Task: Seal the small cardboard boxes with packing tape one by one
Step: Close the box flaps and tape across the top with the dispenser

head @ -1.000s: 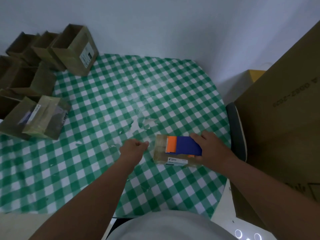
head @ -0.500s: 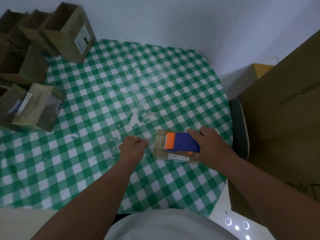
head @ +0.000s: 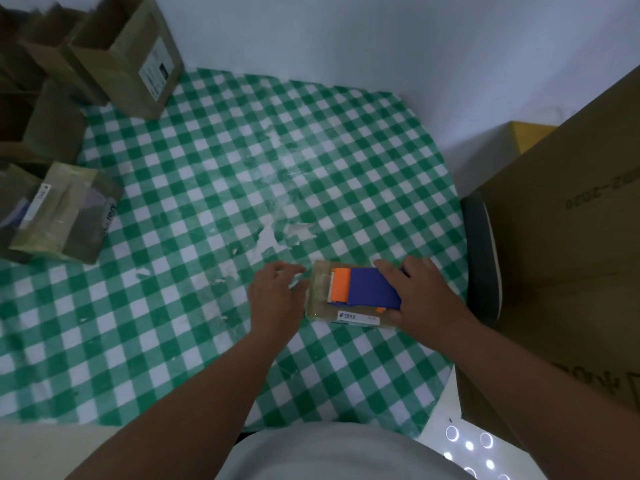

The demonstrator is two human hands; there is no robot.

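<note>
A small flat cardboard box (head: 320, 289) lies on the green checked tablecloth (head: 214, 188), near the table's right front. On top of it sits a blue and orange tape dispenser (head: 363, 287), and my right hand (head: 422, 296) grips its blue body. My left hand (head: 275, 297) hovers just left of the box with fingers loosely curled; a thin clear strip of tape seems to run between its fingertips and the box, but I cannot tell if it pinches it.
Several open small cardboard boxes (head: 128, 57) stand at the table's back left, and one taped box (head: 65, 213) lies on its side at the left. A large cardboard carton (head: 568, 271) rises at the right, beside a dark chair edge (head: 481, 258).
The camera tilted and the view shifted. My left hand's fingers have spread a little and come closer to the box's left edge. The right hand stays on the dispenser.
</note>
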